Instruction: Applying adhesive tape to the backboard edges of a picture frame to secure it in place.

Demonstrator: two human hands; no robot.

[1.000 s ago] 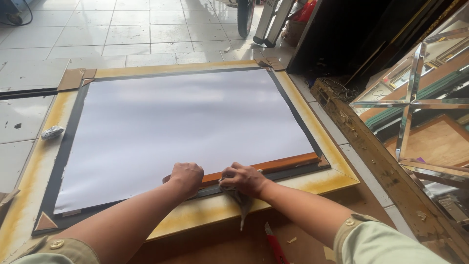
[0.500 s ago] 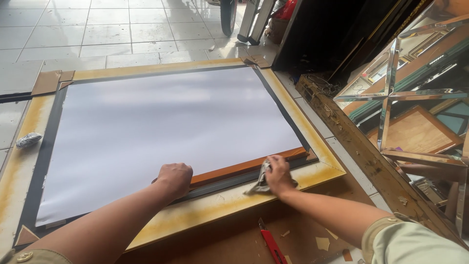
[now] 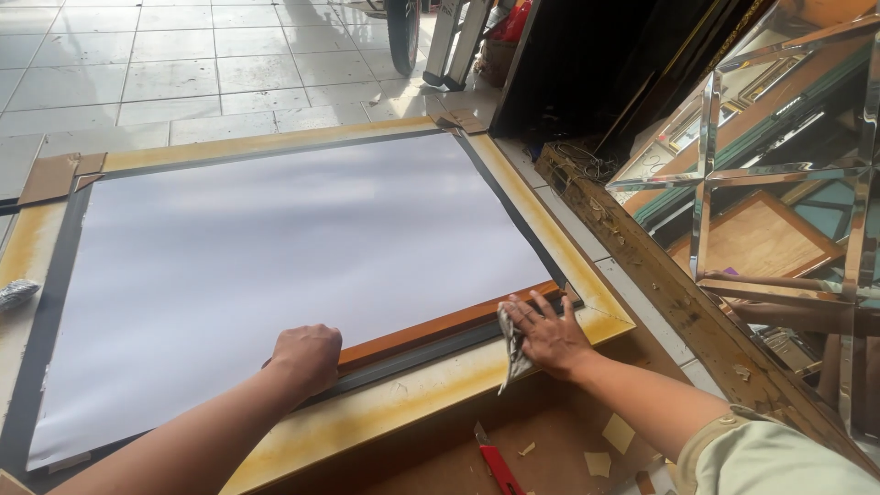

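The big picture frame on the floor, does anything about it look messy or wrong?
Yes. The white sheet stops short of the near edge, so an orange-brown strip shows there. Paper scraps and a red cutter lie scattered nearby.

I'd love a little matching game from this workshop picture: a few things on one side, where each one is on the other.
Things:
1. grey cloth
2. red-handled utility knife
3. left hand
4. large white sheet

Places:
A. on the brown floor below the frame
B. lying inside the yellow wooden frame
C. under the right hand, near the frame's corner
D. fist pressed on the sheet's lower edge

Pairs: 1-C, 2-A, 3-D, 4-B
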